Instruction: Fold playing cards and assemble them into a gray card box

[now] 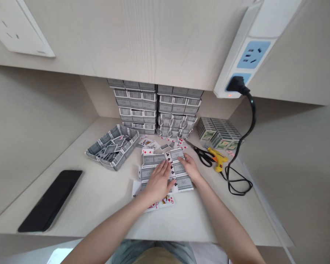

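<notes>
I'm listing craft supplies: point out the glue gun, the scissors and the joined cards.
Glue gun (221, 159), head view: on its yellow body.
Scissors (198, 150), head view: where the black handles meet.
Joined cards (178, 169), head view: on a patterned back right of centre.

Card panel (177, 169) partly hidden beneath left grip (158, 182)

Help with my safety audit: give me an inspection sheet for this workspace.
Surface: pale desktop, partly covered.
Job's things: card panel; loose cards behind it; card tray, holding cards.
Clutter: scissors, yellow glue gun right; black rectangular object left.
Hands: left hand flat on card panel; right hand at its right edge.
Cables: black cord, plugged into power strip, looped on desktop.
Surroundings: card stacks and small boxes behind; wall socket upper left.
</notes>
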`<state>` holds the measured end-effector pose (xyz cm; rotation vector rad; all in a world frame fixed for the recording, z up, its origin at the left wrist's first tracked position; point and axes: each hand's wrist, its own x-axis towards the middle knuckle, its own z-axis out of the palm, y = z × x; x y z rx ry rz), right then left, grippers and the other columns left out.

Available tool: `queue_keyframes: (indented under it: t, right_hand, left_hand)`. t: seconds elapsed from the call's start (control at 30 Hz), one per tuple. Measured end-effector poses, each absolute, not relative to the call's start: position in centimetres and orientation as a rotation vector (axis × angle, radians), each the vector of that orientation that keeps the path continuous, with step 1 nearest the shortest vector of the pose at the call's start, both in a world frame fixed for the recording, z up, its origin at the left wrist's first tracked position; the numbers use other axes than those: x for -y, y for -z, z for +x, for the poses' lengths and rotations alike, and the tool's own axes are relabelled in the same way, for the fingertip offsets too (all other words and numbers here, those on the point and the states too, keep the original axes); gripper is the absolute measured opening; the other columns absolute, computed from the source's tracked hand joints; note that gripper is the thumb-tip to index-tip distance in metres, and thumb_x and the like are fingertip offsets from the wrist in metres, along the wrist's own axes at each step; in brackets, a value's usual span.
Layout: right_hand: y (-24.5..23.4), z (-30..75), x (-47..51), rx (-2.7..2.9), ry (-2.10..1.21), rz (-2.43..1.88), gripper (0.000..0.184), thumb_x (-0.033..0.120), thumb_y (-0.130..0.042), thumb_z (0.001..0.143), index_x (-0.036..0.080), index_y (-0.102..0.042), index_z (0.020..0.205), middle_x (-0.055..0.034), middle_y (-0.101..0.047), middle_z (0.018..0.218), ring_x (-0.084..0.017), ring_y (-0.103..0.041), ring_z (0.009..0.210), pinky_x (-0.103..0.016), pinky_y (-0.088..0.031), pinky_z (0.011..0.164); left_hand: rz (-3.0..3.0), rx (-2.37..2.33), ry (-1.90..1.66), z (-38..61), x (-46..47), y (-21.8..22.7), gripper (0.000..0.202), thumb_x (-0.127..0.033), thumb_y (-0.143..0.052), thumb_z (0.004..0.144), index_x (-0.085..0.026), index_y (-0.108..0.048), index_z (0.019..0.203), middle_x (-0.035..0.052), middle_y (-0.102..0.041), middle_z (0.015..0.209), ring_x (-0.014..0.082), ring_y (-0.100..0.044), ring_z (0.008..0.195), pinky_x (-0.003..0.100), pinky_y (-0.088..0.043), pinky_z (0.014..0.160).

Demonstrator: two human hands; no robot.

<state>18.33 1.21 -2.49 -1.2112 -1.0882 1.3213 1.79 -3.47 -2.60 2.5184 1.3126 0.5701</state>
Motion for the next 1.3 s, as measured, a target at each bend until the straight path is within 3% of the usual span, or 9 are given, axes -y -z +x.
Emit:
queue_keyframes:
  t: [1.3]
  right_hand:
    - [3.15, 18.62, -1.36, 1.184, -1.241, -1.348, 0.029, 0.044, -0.057, 0.066, 0.018, -0.056, 0.078, -0.0031, -0.066, 0.072, -0.02, -0.059, 0.063, -0.031, -0.046, 0.06]
  left_hand:
    - [2.545, -1.374, -0.564, 1.94, 3.7, 2.5, 0.058, -0.045, -0.031, 0.084, -0.014, -0.026, 0.132, 0.0102, -0.026, 0.14, 0.0227, -0.017, 0.13, 0.041, -0.021, 0.105]
